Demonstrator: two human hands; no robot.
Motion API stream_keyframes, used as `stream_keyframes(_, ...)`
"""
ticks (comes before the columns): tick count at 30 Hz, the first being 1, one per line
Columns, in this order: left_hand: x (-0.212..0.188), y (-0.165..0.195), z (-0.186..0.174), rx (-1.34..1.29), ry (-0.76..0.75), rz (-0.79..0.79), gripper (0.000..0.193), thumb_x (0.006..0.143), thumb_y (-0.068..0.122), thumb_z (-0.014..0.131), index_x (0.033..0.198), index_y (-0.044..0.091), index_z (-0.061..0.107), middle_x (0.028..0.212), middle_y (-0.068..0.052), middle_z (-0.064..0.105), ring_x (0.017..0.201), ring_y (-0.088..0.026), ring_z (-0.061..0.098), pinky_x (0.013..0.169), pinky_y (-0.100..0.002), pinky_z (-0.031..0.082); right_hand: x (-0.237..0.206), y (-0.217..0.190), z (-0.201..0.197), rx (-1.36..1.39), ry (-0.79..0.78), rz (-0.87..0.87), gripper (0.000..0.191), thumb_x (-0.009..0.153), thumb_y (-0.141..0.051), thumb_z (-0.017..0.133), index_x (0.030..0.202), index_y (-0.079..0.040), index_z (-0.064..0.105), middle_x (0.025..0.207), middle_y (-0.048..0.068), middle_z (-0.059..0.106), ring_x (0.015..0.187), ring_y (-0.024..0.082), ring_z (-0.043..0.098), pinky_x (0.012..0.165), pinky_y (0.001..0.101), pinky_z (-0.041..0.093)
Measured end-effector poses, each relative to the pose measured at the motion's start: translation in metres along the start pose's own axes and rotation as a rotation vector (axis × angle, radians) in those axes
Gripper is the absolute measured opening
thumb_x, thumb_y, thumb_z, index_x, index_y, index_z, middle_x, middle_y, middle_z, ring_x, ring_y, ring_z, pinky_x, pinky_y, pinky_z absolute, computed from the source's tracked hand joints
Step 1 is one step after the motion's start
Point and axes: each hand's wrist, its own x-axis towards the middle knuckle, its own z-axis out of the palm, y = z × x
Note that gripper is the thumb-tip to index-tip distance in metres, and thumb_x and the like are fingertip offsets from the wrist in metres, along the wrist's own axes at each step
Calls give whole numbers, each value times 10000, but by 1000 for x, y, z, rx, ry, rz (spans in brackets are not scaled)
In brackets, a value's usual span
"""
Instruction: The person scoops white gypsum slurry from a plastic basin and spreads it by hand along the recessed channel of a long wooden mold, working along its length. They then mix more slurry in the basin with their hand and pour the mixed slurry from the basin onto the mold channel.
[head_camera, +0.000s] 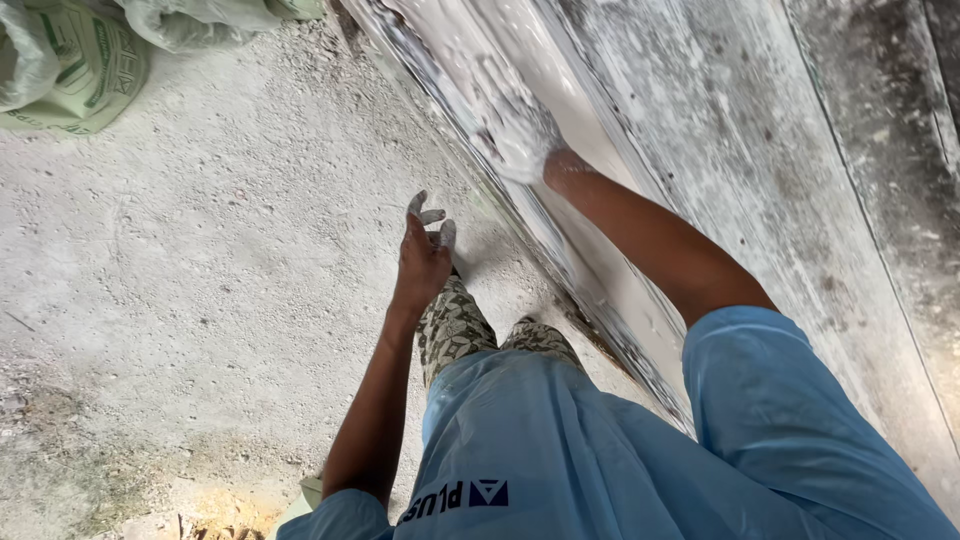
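I see my right hand (520, 145) pressed flat into a white wet plaster layer (470, 70) that coats a long pale mould surface (700, 130); the hand is so caked in white that I cannot tell whether its fingers are spread or together. The plaster lies under and just beyond those fingertips, running up the slab's near edge. My left hand (425, 255) hangs free over the gritty concrete floor (200, 250), its white-tipped fingers (432, 215) loosely spread and holding nothing. Well beyond those fingers, to their left, lie green-printed sacks (70, 65).
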Motion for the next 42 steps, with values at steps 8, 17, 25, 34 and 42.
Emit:
stream_keyframes(8, -94, -24, 59, 62, 7, 122, 629, 1017, 9, 550, 1578, 15, 265, 1225, -241, 635, 1020, -253, 702, 837, -355, 583, -190, 4, 48, -104, 13, 11, 834, 992, -381, 435, 1667, -19, 105, 1737, 205, 6, 1616, 335, 4, 1295, 502, -19)
stream_keyframes(17, -323, -56, 217, 135, 141, 219, 618, 1056, 33, 587, 1583, 2, 267, 1233, -234, 634, 1067, -277, 686, 876, -366, 575, -459, 20, 118, -48, 56, -60, 781, 1001, -279, 437, 1665, 3, 139, 1732, 238, 68, 1614, 362, 53, 1317, 468, 20)
stream_keyframes(25, -510, -61, 338, 92, 95, 19, 617, 1054, 133, 605, 1563, 12, 278, 1226, -210, 660, 828, -213, 699, 710, -341, 572, -691, 30, 177, -74, 19, -44, 766, 1041, -313, 418, 1642, 70, 135, 1719, 268, 78, 1601, 373, 67, 1300, 477, 25)
stream_keyframes(34, -700, -136, 454, 154, 51, 220, 702, 974, 36, 615, 1583, -10, 269, 1249, -245, 655, 934, -261, 723, 792, -378, 592, -947, 49, 272, -163, 40, -39, 781, 1016, -349, 409, 1640, 62, 184, 1721, 246, 108, 1605, 364, 81, 1307, 481, 34)
stream_keyframes(42, -892, -159, 554, 114, 12, -63, 648, 1038, 176, 604, 1562, 1, 265, 1261, -226, 661, 886, -240, 734, 743, -366, 589, -1180, 61, 314, -72, -51, -7, 769, 1014, -304, 442, 1650, 60, 207, 1736, 245, 134, 1620, 365, 112, 1332, 490, 53)
